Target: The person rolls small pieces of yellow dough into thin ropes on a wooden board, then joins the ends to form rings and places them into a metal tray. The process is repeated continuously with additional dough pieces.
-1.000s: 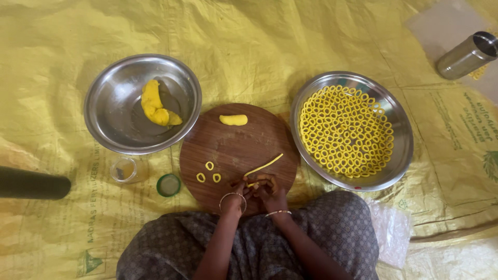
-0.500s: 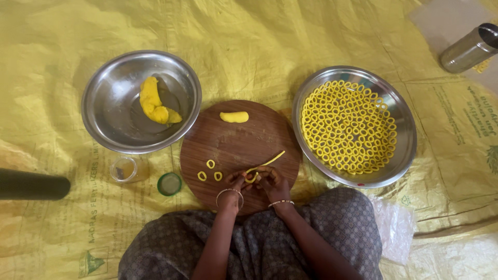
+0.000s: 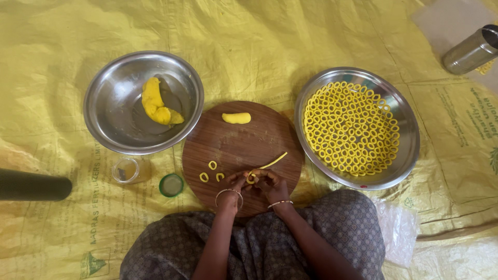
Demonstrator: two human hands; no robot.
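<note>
My left hand (image 3: pixel 235 185) and my right hand (image 3: pixel 271 184) meet over the near edge of a round wooden board (image 3: pixel 244 148). Together they pinch the near end of a thin yellow dough strand (image 3: pixel 270 165), curled into a small ring at the fingertips. Three finished dough rings (image 3: pixel 211 172) lie on the board just left of my left hand. A short dough lump (image 3: pixel 236 118) rests at the board's far edge.
A steel bowl (image 3: pixel 119 124) at the left holds a larger dough piece (image 3: pixel 155 103). A steel plate (image 3: pixel 407 140) at the right is filled with several dough rings (image 3: pixel 350 127). A small clear jar (image 3: pixel 126 169), green lid (image 3: pixel 171 185), dark cylinder (image 3: pixel 31 185) and steel tumbler (image 3: pixel 472 51) lie on the yellow sheet.
The free end of the strand has shortened and swung a little as my fingers curl its near end into a ring. The hands stay at the same spot.
</note>
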